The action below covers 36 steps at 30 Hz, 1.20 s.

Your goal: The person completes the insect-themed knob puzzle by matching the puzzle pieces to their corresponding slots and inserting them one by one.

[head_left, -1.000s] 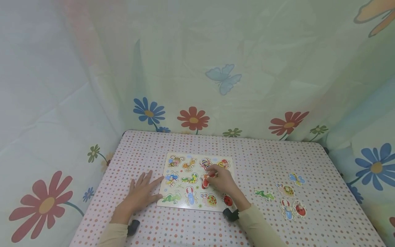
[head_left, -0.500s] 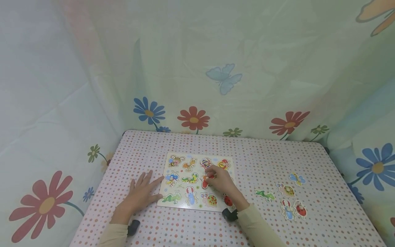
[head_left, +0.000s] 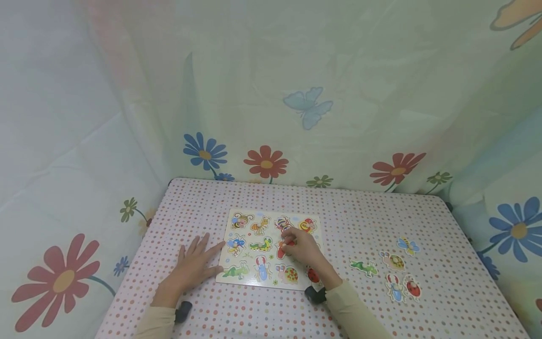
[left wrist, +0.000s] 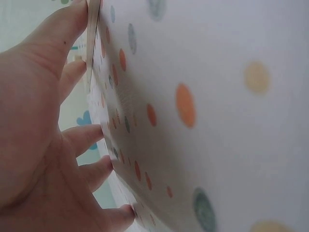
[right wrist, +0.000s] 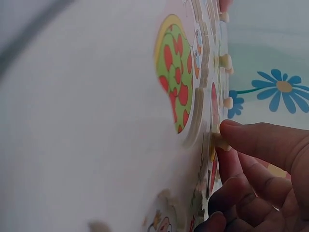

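Note:
A wooden peg puzzle board (head_left: 271,257) with insect pictures lies on the table. My right hand (head_left: 306,249) is over its right half, where thumb and finger pinch the wooden knob (right wrist: 221,141) of a red-winged insect puzzle piece (head_left: 281,251). That piece lies at the board's middle row, partly hidden by the fingers; whether it sits fully flush I cannot tell. My left hand (head_left: 192,266) rests with spread fingers at the board's left side, thumb and index finger at the edge. Knobbed pieces such as the caterpillar (head_left: 260,245) and blue insect (head_left: 235,244) sit in the board.
Right of the board lie loose pieces: a grasshopper (head_left: 363,268), a snail (head_left: 394,261), a blue-winged insect (head_left: 408,246), a stag beetle (head_left: 395,287) and a ladybug (head_left: 412,287). A dotted cloth (head_left: 237,313) covers the table. A flowered curtain (head_left: 228,103) hangs behind.
Hardly anything differs. My right hand has shifted very slightly over the red-winged piece, still pinching its knob. The left hand stays still.

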### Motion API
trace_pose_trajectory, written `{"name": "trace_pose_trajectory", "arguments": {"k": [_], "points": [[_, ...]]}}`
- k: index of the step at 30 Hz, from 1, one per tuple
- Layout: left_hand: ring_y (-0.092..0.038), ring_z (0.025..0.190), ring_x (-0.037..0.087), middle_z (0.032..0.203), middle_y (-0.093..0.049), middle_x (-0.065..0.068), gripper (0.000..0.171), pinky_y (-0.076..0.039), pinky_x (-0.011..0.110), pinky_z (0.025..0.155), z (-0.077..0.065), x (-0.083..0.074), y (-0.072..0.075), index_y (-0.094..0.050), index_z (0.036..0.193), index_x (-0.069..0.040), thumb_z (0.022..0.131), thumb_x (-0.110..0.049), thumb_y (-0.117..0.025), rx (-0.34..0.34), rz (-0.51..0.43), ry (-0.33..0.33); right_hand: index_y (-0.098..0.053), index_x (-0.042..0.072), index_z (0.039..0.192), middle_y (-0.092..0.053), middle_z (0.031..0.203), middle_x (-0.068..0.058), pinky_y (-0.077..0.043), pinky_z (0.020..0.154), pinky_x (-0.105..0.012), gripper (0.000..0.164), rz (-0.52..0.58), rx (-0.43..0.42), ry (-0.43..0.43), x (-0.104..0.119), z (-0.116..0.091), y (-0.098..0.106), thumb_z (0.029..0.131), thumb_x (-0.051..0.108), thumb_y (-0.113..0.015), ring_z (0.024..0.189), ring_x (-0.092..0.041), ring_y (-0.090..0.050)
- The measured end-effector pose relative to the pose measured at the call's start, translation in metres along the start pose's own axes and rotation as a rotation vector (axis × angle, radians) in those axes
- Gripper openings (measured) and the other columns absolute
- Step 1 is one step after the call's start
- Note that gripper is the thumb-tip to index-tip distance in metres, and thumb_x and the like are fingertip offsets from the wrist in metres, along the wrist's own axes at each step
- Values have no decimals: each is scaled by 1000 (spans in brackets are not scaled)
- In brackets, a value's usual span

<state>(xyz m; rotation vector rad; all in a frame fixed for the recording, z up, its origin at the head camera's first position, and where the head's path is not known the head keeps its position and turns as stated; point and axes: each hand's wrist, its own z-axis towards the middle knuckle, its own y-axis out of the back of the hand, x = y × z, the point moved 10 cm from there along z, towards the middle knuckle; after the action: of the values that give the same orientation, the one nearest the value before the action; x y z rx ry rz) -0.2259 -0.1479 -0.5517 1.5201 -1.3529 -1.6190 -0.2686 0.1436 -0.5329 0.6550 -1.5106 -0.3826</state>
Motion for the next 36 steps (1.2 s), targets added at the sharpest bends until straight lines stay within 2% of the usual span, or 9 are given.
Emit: {"name": "trace_pose_trajectory", "arguments": {"k": [14,22,27,36], "points": [[-6,149,45,165,-12,16,69,3,71,113,3,2,-3,-39,155,-32,93,-52,-64,10,13,6,-69,6,109,-66,88,2,-51,59,-28,24,-40,-7,-11,1,0,1,86,2,-75,75,-14,-59],[-6,149,46,165,-12,17,69,2,72,112,3,0,-1,-40,155,-31,93,-51,-65,7,5,4,-69,9,112,-68,94,2,-53,61,-29,24,-18,-16,-35,-2,-3,7,88,7,-75,82,-17,-62],[-5,149,45,166,-10,16,69,2,72,112,3,1,-2,-39,155,-32,93,-52,-64,15,10,8,-69,7,115,-69,97,-3,-54,58,-30,27,-2,-28,-31,-1,-7,21,89,8,-76,78,-18,-63],[-5,149,45,166,-11,16,69,3,72,112,1,3,-3,-40,155,-32,93,-52,-64,14,5,14,-68,5,121,-70,100,-4,-49,58,-30,31,-10,-93,-33,-9,-16,59,90,7,-73,75,-17,-57]]}}
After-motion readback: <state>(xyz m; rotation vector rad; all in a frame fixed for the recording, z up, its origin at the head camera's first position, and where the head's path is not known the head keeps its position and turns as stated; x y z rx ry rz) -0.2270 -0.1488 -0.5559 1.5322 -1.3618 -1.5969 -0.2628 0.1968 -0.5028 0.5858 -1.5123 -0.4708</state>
